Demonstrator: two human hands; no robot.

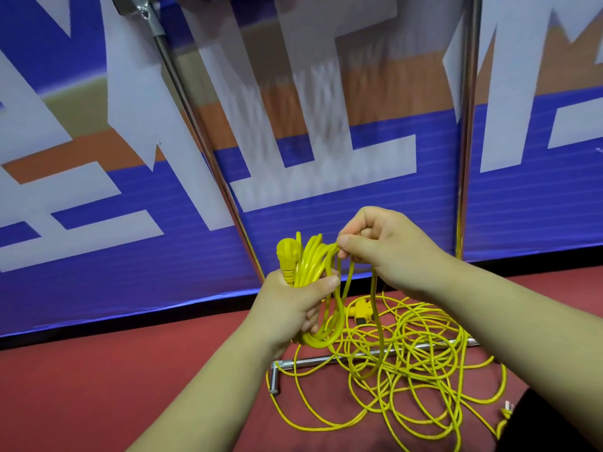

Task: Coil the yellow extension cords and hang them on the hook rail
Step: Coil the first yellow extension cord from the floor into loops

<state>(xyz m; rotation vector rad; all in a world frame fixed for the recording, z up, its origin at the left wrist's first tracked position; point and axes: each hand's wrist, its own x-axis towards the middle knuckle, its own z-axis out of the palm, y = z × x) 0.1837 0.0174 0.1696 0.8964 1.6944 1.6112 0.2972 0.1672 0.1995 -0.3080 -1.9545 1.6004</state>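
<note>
My left hand (293, 301) grips a bundle of coiled yellow cord (313, 265) in the middle of the view, with its yellow plug (286, 256) sticking up above my fist. The coil's loops hang down below that hand. My right hand (388, 252) pinches a strand of the same cord at the top of the coil, thumb against fingers. From there the cord runs down to a loose tangle of yellow cord (408, 363) on the red floor. A yellow multi-socket end (360, 313) lies among the tangle.
A chrome rack stands ahead: two upright poles (202, 141) (466, 125) and a chrome foot bar (326, 358) on the red carpet (114, 370) under the tangle. Behind it hangs a blue and white banner (326, 207). Another plug (507, 409) lies at lower right.
</note>
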